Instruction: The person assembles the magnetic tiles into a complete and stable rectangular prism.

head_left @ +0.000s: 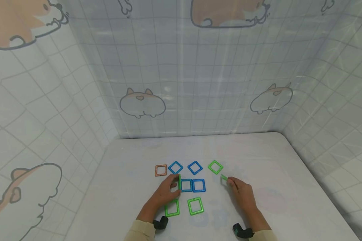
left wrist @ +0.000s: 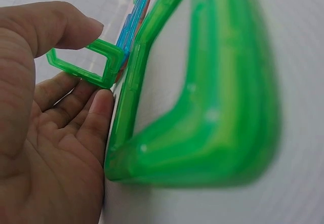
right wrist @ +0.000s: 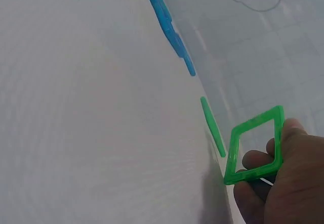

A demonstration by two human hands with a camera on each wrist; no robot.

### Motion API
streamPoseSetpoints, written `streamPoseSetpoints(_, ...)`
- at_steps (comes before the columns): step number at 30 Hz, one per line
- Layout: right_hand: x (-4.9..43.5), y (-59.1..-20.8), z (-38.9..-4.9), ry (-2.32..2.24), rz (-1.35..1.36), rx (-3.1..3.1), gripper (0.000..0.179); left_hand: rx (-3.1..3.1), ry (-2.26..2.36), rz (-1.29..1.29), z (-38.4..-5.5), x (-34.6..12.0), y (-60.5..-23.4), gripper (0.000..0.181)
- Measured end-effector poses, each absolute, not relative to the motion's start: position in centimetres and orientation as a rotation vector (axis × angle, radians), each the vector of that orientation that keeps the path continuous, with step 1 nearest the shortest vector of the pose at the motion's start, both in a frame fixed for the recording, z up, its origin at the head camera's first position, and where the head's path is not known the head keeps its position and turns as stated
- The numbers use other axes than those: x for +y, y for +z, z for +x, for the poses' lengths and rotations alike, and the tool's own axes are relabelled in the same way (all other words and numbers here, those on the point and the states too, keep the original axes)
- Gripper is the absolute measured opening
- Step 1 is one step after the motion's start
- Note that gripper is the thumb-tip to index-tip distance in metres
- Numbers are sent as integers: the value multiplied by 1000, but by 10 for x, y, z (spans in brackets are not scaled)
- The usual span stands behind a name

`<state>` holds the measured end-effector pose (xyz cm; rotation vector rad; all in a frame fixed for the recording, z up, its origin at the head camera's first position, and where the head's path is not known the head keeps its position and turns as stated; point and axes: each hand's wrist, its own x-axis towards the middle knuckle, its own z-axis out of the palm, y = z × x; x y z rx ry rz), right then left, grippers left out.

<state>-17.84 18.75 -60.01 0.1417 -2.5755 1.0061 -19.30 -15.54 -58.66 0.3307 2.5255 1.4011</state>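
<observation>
The left hand (head_left: 166,190) pinches a green square frame tile (left wrist: 114,64) between thumb and fingers. This tile stands on edge at the left side of the first blue square frame tile (head_left: 186,190), which lies flat just right of the grip; whether the two touch cannot be confirmed. A second blue square frame tile (head_left: 199,190) lies directly beside the first, farther right of the same grip.

The right hand (head_left: 242,194) pinches another green square frame tile (right wrist: 258,120) at one side. This tile is tilted and raised above the white table (head_left: 126,187).

Beyond the left grip, an orange square frame tile (head_left: 161,165) and two blue tiles turned cornerwise (head_left: 191,164) lie flat in a row. A green tile turned cornerwise (head_left: 211,163) lies just beyond the right grip, slightly to its left.

Nearer the person than the left grip, one flat green tile (head_left: 172,214) is partly covered by the left hand; a second flat green tile (head_left: 196,212) lies to its right.
</observation>
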Motion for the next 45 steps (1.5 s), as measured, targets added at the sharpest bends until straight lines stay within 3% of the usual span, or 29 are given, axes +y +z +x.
streamPoseSetpoints(13,187,-599,-177,1031,92,-2599,29,2528,1384,277,-192,-154,-586,67)
streamPoseSetpoints(23,187,-599,-175,1115,134,-2518,22,2533,1375,266,-193,-153,-587,67)
streamPoseSetpoints(32,180,-602,-181,1227,1,-2571,19,2537,1376,261,-192,-154,-588,67)
streamPoseSetpoints(45,166,-590,-191,1419,9,-2537,24,2538,1377,249,-195,-154,-591,67)
